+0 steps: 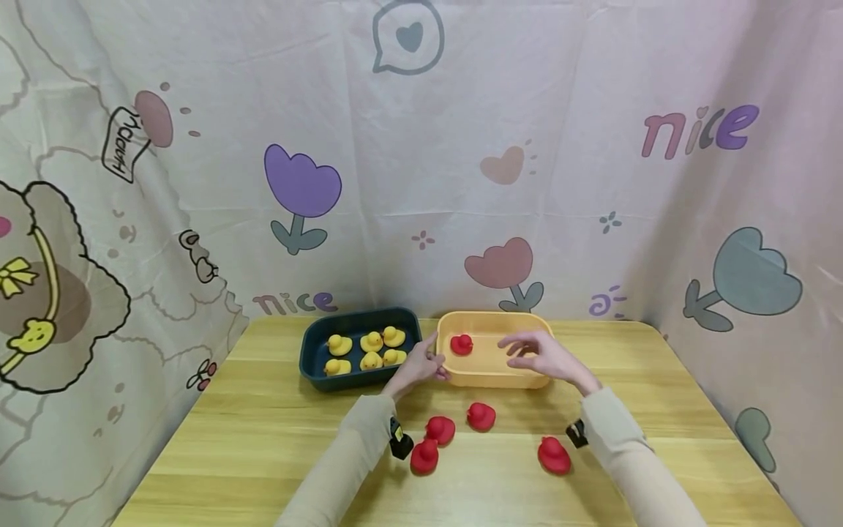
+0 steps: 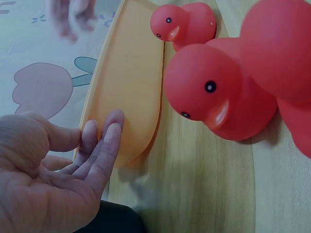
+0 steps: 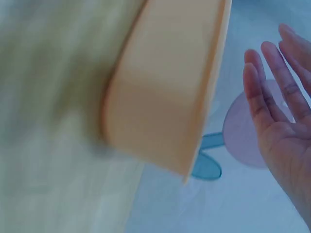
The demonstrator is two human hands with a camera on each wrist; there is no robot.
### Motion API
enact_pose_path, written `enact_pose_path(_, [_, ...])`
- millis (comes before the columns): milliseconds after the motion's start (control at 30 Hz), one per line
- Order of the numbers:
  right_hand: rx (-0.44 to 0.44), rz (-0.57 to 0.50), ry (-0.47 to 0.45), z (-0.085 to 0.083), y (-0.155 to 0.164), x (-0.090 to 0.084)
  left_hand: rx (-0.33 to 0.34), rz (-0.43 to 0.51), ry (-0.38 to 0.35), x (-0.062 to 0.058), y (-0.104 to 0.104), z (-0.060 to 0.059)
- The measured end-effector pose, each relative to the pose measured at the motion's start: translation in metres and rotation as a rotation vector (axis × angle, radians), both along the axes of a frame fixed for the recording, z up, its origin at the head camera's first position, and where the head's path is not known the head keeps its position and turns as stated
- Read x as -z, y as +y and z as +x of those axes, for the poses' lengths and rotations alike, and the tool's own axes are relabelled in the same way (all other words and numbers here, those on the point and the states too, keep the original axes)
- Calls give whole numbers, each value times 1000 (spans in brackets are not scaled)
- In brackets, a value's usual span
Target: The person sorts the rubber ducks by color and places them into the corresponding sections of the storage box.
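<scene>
Left hand (image 1: 421, 364): fingers straight and relaxed, holding nothing, tips at the left end of the orange tray (image 1: 490, 380); the left wrist view shows fingertips (image 2: 114, 121) against its rim
Right hand (image 1: 541, 355): wide, empty, palm down over the tray's right half
Red duck in tray (image 1: 461, 344): sits near the back left corner, apart from both hands
Loose red ducks: four on the worktop (image 1: 263, 439) in front of the tray, two touching (image 1: 440, 430) (image 1: 424, 456), one just behind (image 1: 481, 416), one to the right (image 1: 554, 454)
Blue tray (image 1: 312, 366): six yellow ducks (image 1: 371, 342) inside
Advice: the right-hand duck is probably easiest for the right hand; pinch its body and set it in a bare part of the tray
</scene>
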State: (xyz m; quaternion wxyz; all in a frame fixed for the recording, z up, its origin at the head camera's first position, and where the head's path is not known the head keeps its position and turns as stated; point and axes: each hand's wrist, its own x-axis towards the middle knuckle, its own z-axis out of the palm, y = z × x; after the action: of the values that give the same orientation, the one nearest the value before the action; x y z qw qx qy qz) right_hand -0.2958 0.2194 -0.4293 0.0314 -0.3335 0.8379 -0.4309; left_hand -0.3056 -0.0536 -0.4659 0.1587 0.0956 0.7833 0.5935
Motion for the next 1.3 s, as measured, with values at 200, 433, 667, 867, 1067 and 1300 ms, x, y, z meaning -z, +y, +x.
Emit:
enact_pose_path(200, [-22,-73,-53,36,31,16,2,13,-30,-1,1,0])
enact_pose_path(433, [-122,-139,-121,65,63,35,13,31,-6,-6,2,6])
enact_pose_path(667, [-125,-143,-262,72,76,53,1,30,-27,-1,0,1])
enact_pose_path(867, [-170,-128,-292,72,81,61,21,37,-36,-3,-1,0])
enact_pose_path(1067, [-209,-144,-329,74,82,62,12,34,-11,1,1,0])
enact_pose_path(1300, [-253,-136,-366,73,77,65,-4,25,12,4,1,-1])
